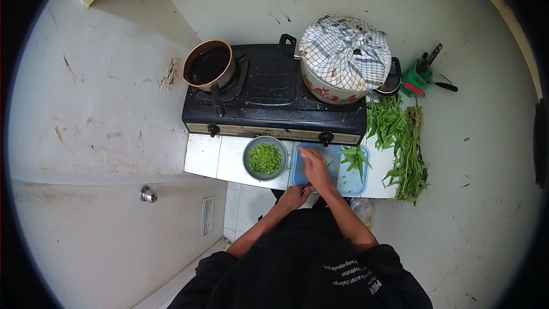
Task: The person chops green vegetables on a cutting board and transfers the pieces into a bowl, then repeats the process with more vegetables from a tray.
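Observation:
My left hand (294, 197) is closed at the near edge of a blue plastic tray (359, 187). From its fingers shows the dark handle of what looks like a knife (307, 186); the blade cannot be made out. Over the tray's left half, my right hand (315, 166) is open with its fingers stretched out, holding nothing that I can see. Some cut green leaves (355, 158) lie on the tray's right side. Left of the tray stands a grey-green colander (246, 160), with chopped greens (265, 159) in it.
Behind the tray is a black two-burner stove (274, 114), with a saucepan (191, 66) at left and a cloth-covered pot (331, 91) at right. Long leafy stalks (409, 149) lie at the counter's right end. A green basket (416, 77) holds utensils against the wall.

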The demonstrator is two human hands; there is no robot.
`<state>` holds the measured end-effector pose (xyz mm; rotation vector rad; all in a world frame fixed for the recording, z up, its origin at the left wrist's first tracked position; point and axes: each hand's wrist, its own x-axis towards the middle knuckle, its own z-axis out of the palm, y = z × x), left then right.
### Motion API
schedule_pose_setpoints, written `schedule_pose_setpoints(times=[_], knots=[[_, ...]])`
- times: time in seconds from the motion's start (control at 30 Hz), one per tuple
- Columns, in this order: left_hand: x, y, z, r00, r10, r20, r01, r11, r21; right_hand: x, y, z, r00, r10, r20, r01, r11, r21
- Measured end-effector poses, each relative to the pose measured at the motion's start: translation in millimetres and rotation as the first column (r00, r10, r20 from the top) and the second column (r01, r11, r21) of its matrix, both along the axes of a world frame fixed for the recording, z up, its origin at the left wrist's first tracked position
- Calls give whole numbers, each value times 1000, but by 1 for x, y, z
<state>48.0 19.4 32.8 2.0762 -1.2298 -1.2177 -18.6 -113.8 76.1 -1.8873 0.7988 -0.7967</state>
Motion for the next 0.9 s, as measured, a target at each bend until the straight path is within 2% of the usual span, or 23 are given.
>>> schedule_pose_setpoints(times=[0.1,0.2,0.3,0.5,0.6,0.7,0.8,0.9], knots=[[-5,-8,-8,994,104,26,-105,994,29,-37,-9,-9,987,-145,-63,147,989,27],[-3,-8,-12,982,182,54,-184,982,38,-65,-14,-14,968,-242,-65,241,970,-24],[1,-5,-13,978,203,53,-203,979,-2,-78,-15,-30,950,-278,-140,269,959,-85],[3,3,11,979,204,0,-204,978,-45,-70,-8,-75,952,-176,-251,161,984,-77],[5,9,12,971,239,7,-238,970,-48,-58,-7,-87,951,-114,-289,52,975,-215],[11,14,8,961,274,31,-272,961,-50,-44,-8,-94,937,-43,-347,-45,969,-241],[15,17,6,955,294,45,-290,953,-86,-43,-12,-100,885,-14,-465,-170,920,-352],[20,19,5,959,277,53,-273,959,-75,-45,-14,-102,885,17,-466,-169,944,-285]])
